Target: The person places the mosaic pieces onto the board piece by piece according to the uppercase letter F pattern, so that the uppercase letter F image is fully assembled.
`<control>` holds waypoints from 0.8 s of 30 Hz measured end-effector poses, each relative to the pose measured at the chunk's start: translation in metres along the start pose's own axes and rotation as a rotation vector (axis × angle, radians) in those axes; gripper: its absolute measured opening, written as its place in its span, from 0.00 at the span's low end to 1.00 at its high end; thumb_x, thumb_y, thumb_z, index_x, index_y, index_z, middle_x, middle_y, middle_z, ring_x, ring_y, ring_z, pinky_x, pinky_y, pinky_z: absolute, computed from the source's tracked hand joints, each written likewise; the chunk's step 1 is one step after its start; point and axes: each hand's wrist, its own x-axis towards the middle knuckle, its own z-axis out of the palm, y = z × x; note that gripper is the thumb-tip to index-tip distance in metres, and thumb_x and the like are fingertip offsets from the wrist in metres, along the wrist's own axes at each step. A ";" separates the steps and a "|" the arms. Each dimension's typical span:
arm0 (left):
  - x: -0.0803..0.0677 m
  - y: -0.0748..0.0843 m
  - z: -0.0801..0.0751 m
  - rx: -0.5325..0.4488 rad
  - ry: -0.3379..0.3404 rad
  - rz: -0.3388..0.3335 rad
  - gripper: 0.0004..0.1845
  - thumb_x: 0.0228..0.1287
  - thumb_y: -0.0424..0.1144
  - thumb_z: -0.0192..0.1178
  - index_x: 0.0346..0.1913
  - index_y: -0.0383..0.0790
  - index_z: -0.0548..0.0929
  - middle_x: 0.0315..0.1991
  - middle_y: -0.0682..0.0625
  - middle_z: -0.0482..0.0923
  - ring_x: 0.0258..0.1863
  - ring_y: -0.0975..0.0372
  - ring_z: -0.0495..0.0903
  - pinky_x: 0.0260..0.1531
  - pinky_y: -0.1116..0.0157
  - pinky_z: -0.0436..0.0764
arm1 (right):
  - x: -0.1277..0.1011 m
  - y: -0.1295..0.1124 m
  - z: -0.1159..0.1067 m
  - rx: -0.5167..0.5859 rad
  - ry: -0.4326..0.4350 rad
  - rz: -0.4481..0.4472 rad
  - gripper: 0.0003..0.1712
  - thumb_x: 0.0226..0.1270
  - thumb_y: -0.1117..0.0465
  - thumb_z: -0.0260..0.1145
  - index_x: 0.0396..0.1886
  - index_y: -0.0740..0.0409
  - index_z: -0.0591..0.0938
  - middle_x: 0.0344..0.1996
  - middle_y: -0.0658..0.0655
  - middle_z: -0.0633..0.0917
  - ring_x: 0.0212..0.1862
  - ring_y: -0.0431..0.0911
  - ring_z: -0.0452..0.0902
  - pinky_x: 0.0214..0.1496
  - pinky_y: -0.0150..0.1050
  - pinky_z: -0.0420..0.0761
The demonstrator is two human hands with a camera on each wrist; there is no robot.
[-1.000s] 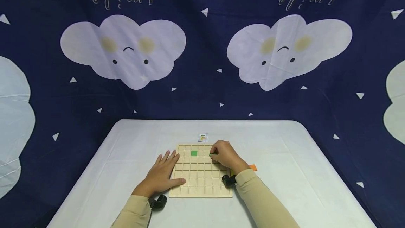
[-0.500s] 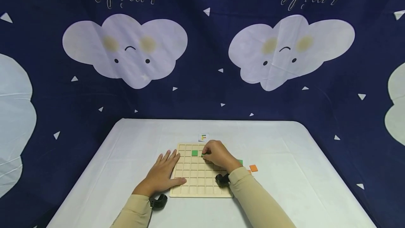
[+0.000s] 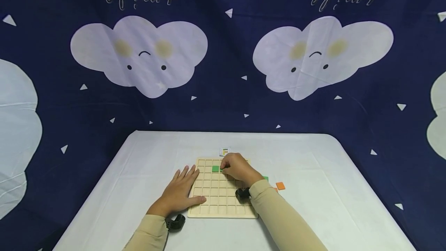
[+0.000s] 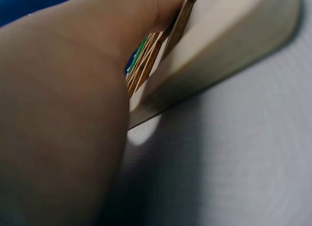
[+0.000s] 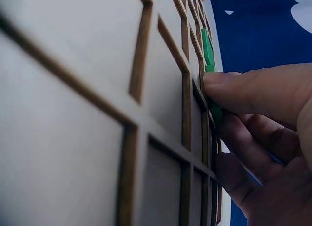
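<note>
there right hand [image 3: 237, 169] pinches green tile [image 5: 215, 111] on grid board [image 3: 212, 198].

Open cells in front, crowded far row

On the grid board [image 3: 219, 198], the near rows of cells lie bare between the left hand [image 3: 179, 195], flat over the board's left edge, and the right forearm slanting across its right side. The far row is taken up by a green tile [image 3: 215, 168] and the right hand [image 3: 237, 169] pinching a second green tile [image 5: 210, 70] just beside it. A small card [image 3: 224, 151] lies past the board; an orange tile [image 3: 280, 185] sits to the right on the surface [image 3: 331, 204].
</note>
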 end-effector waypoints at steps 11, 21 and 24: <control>0.000 0.001 0.000 0.002 -0.016 -0.003 0.60 0.63 0.77 0.57 0.83 0.35 0.58 0.84 0.41 0.50 0.82 0.45 0.45 0.79 0.45 0.41 | 0.000 0.002 0.002 0.022 0.015 -0.008 0.07 0.62 0.70 0.79 0.35 0.56 0.91 0.38 0.47 0.86 0.47 0.45 0.83 0.51 0.41 0.85; 0.001 0.002 0.002 -0.004 -0.010 -0.004 0.60 0.63 0.78 0.57 0.83 0.35 0.59 0.83 0.41 0.51 0.82 0.45 0.45 0.79 0.45 0.40 | -0.014 0.005 -0.007 0.032 0.041 -0.016 0.13 0.64 0.68 0.79 0.48 0.60 0.90 0.43 0.51 0.85 0.46 0.45 0.82 0.50 0.42 0.85; 0.001 0.002 0.002 -0.002 -0.012 -0.006 0.60 0.62 0.78 0.57 0.83 0.35 0.59 0.83 0.41 0.51 0.82 0.45 0.45 0.79 0.45 0.40 | -0.018 0.010 -0.010 0.055 0.061 -0.014 0.11 0.66 0.68 0.78 0.47 0.60 0.90 0.41 0.50 0.85 0.44 0.44 0.82 0.49 0.41 0.85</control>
